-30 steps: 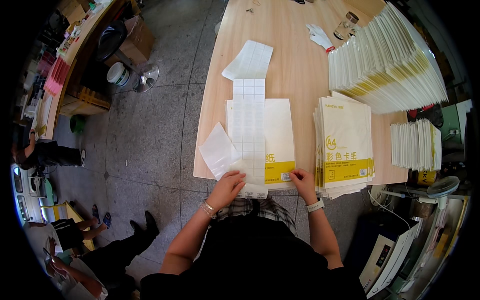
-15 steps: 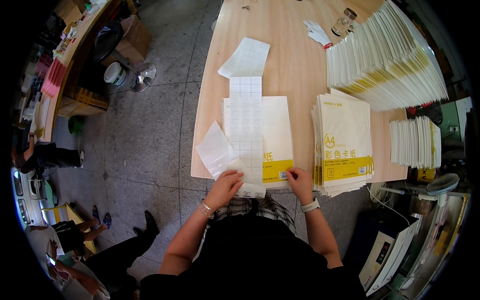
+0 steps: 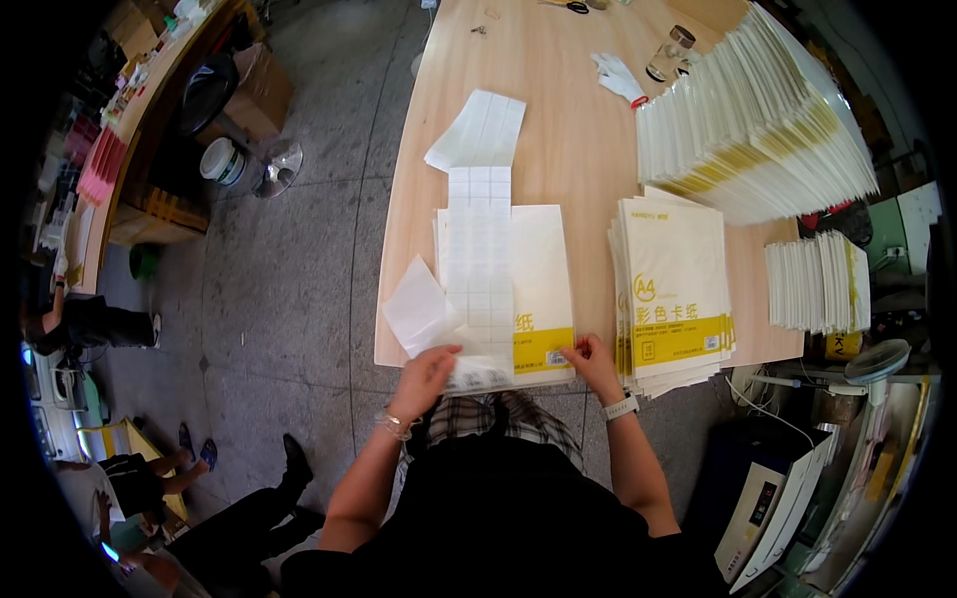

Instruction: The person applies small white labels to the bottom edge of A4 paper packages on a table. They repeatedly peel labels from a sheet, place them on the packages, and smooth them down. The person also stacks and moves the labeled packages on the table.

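Note:
A white and yellow paper pack (image 3: 543, 289) lies flat at the near edge of the wooden table (image 3: 568, 130). A long white strip of gridded label sheets (image 3: 478, 254) runs over it toward the far side. My left hand (image 3: 427, 377) rests on the near end of that strip, beside a loose white sheet (image 3: 417, 307). My right hand (image 3: 590, 361) pinches the pack's near right corner, at its yellow band. A wristwatch sits on my right wrist, a bracelet on my left.
A stack of like packs (image 3: 673, 289) lies right of my right hand. A tall fanned pile of packs (image 3: 753, 120) fills the far right, a small white stack (image 3: 817, 281) beside it. White gloves (image 3: 618, 75) and a jar (image 3: 670, 52) lie farther back. Other people sit on the floor at the left.
Both hands stay at the pack's near edge; my left hand has shifted slightly over the end of the label strip. The view has drifted a little.

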Demonstrator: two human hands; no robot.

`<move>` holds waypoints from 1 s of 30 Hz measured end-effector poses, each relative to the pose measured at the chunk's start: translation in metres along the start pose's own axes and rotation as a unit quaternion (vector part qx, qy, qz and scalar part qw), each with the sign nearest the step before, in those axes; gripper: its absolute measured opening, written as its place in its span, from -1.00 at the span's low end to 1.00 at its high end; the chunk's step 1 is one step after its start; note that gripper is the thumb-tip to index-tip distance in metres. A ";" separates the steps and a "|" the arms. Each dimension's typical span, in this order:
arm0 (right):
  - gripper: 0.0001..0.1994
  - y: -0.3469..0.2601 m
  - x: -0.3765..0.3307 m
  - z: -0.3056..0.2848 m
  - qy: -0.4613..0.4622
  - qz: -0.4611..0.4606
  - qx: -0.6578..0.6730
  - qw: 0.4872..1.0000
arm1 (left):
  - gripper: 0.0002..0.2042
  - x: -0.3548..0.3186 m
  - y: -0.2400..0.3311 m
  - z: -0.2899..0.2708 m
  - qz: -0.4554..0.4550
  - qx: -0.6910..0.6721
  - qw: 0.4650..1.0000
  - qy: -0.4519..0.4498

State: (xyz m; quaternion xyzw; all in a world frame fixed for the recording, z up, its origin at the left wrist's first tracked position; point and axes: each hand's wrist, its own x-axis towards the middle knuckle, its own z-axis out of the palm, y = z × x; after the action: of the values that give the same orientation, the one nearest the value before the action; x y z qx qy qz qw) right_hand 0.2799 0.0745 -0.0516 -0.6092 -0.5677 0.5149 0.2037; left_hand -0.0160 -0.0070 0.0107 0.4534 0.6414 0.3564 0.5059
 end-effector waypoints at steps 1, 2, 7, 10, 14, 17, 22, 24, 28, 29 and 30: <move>-0.67 -0.007 -0.002 0.001 0.005 -0.001 -0.033 0.999 | -0.77 0.000 -0.002 -0.007 -0.006 -0.035 0.999 0.039; -0.68 -0.016 -0.005 0.002 0.009 -0.003 -0.065 0.998 | -0.77 0.002 -0.004 -0.018 -0.011 -0.070 0.994 0.079; -0.72 -0.018 -0.006 0.000 0.009 -0.035 0.029 0.999 | -0.79 0.002 0.001 -0.072 0.064 -0.140 0.952 0.266; -0.74 -0.028 -0.013 -0.008 0.034 -0.052 0.049 0.997 | -0.81 -0.001 0.021 -0.084 0.088 -0.140 0.934 0.316; -0.77 -0.059 -0.032 -0.042 0.091 -0.101 0.224 0.965 | -0.82 -0.003 0.026 -0.081 0.098 -0.145 0.929 0.325; -0.78 -0.072 -0.045 -0.111 0.171 -0.090 0.216 0.957 | -0.82 -0.007 0.024 -0.075 0.089 -0.154 0.941 0.287; -0.65 -0.004 -0.035 -0.226 0.258 -0.048 0.078 0.962 | -0.83 -0.003 0.017 -0.052 0.082 -0.165 0.948 0.258; -0.62 0.032 -0.030 -0.249 0.278 -0.013 -0.098 0.956 | -0.82 -0.001 0.026 -0.038 0.057 -0.174 0.954 0.239; -0.63 0.028 -0.022 -0.218 0.399 -0.104 -0.392 0.822 | -0.81 -0.006 0.036 -0.023 0.024 -0.123 0.976 0.177; -0.64 0.003 -0.025 -0.199 0.447 -0.139 -0.446 0.762 | -0.81 -0.006 0.041 -0.019 0.016 -0.107 0.982 0.154; -0.69 -0.016 -0.023 -0.178 0.463 -0.197 -0.380 0.777 | -0.80 -0.004 0.043 -0.014 0.021 -0.103 0.985 0.135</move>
State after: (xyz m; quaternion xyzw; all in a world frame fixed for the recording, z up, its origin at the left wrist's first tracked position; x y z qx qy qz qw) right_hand 0.4295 0.1185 0.0393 -0.6770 -0.6620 -0.1377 0.2906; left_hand -0.0197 0.0036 0.0542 0.3599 0.6539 0.4897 0.4507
